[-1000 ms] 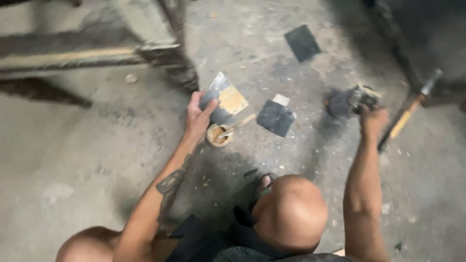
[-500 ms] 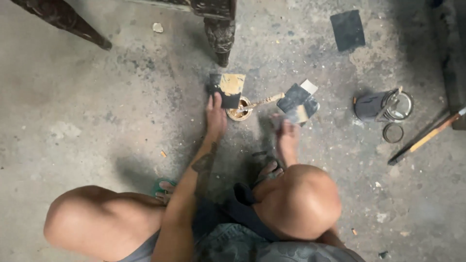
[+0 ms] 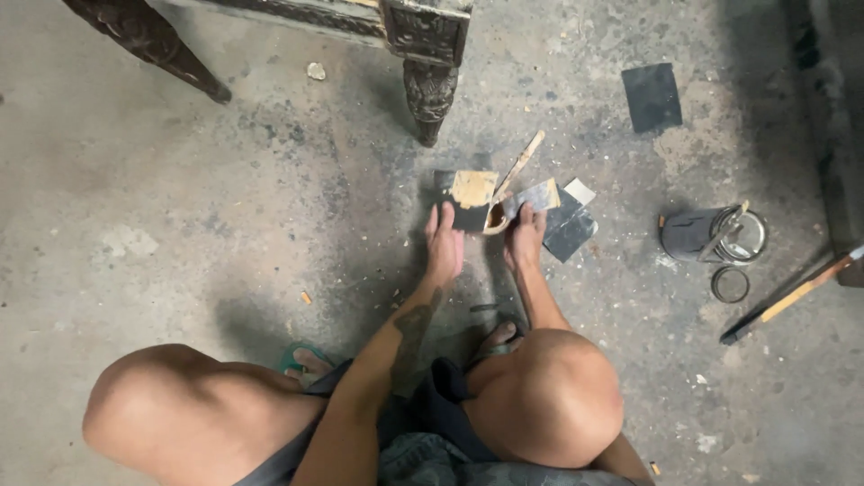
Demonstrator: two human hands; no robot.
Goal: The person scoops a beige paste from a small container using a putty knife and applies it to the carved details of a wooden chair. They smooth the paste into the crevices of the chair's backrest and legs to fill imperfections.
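Two hands meet low over the concrete floor (image 3: pixel 180 207), w/ us squatting, knees apart. Our left hand (image 3: pixel 444 245) lies fingers-forward on a dark sheet of sandpaper (image 3: pixel 466 200) w/ a tan patch, pressing it flat; fingers together, not pinching. Our right hand (image 3: pixel 524 236) pinches a second grey sandpaper piece (image 3: pixel 533 195) at its near edge, just above a small round cup (image 3: pixel 494 219) of brownish stuff. A thin wood stick (image 3: pixel 520 164) juts up-right from the cup. More dark sheets (image 3: pixel 569 227) lie just right of the hand. Carved furniture leg (image 3: pixel 429 94) stands just beyond. Farther right: a tipped can (image 3: pixel 693 234), its ring lid (image 3: pixel 730 283), a long-handled tool (image 3: pixel 792 295), another dark sheet (image 3: pixel 652 96).
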